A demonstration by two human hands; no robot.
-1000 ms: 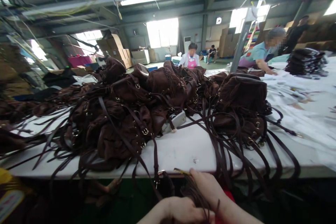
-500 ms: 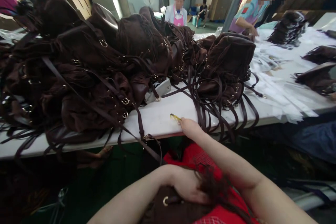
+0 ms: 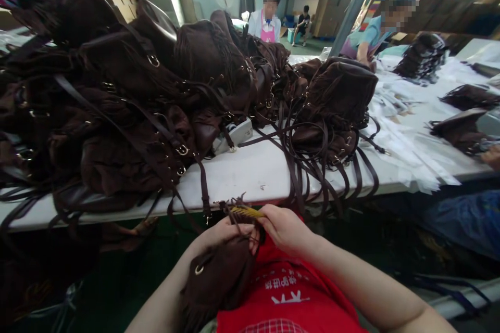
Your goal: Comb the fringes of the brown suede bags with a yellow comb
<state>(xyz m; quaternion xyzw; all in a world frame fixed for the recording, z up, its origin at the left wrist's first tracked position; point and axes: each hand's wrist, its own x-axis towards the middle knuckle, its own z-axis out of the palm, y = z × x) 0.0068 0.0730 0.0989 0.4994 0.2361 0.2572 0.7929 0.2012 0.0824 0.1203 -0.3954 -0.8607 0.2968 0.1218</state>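
My right hand (image 3: 283, 229) grips the end of a yellow comb (image 3: 247, 212), its teeth among dark brown fringe strands (image 3: 236, 202). Closed on the fringe of a brown fringed bag (image 3: 219, 276) is my left hand (image 3: 228, 235), just below the comb. The bag hangs in front of my red apron (image 3: 289, 291) with a gold-coloured ring on its side. Both hands are close together at the table's front edge.
A big heap of brown bags (image 3: 128, 88) covers the left of the white table (image 3: 253, 171). More bags and dangling straps (image 3: 308, 166) lie to the right. Several people are beyond, one in a pink apron (image 3: 267, 34). White sheets (image 3: 414, 140) lie at right.
My right hand has drawn the comb back from above the table to the fringe. My left hand has risen from my lap with the bag, bringing its fringe to the comb.
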